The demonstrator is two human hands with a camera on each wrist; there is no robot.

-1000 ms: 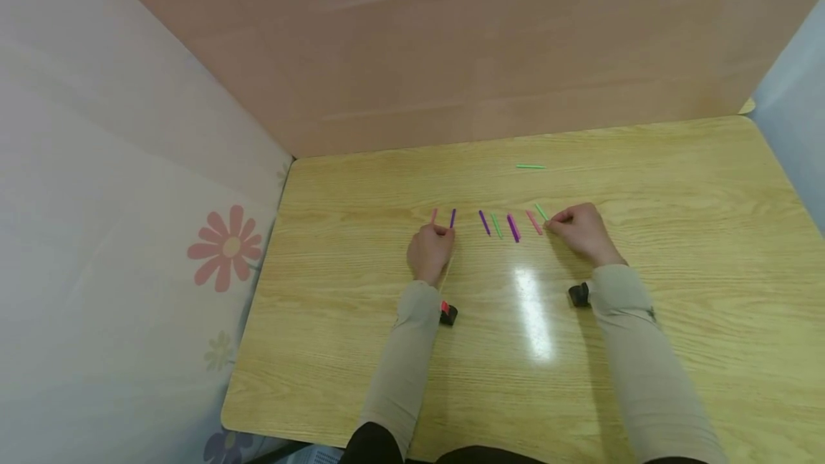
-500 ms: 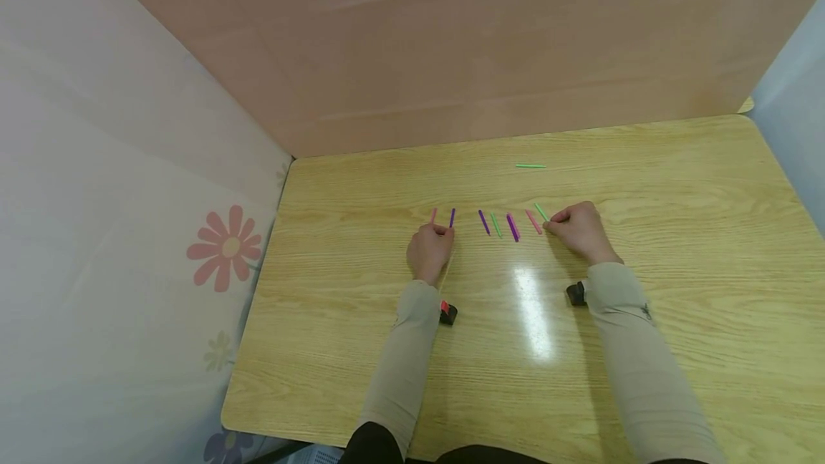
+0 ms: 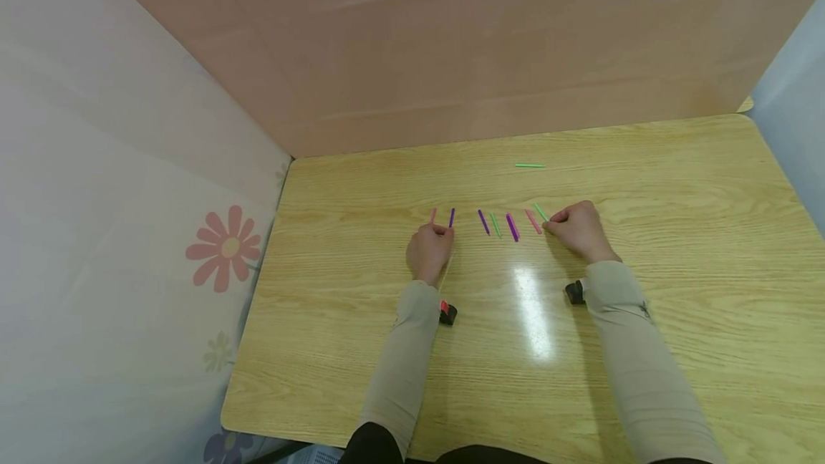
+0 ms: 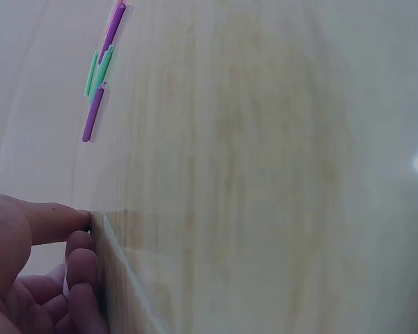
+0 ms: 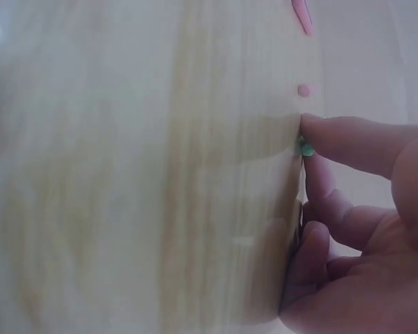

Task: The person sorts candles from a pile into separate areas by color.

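My left hand (image 3: 429,253) rests low over the table, its thumb and index finger pinching the near end of a thin purple stick (image 3: 452,218). A pink stick (image 3: 433,215) pokes out just beyond the same hand's knuckles. Over on the right, my right hand (image 3: 580,229) pinches the near end of a slanted green stick (image 3: 541,211); its round green end (image 5: 306,149) shows between thumb and finger in the right wrist view. Between the hands lie a purple stick (image 3: 484,223), a green stick (image 3: 495,225), a thicker purple stick (image 3: 512,228) against a pink one, and another pink stick (image 3: 533,221).
One more green stick (image 3: 530,165) lies crosswise farther back on the wooden table (image 3: 322,321). A brown panel (image 3: 451,49) rises along the table's back edge. White flowered cloth (image 3: 129,235) hangs on the left side. Black wrist cameras sit beneath both sleeves.
My right forearm has shifted very slightly left. Both hands keep their grip, and the sticks lie as before.
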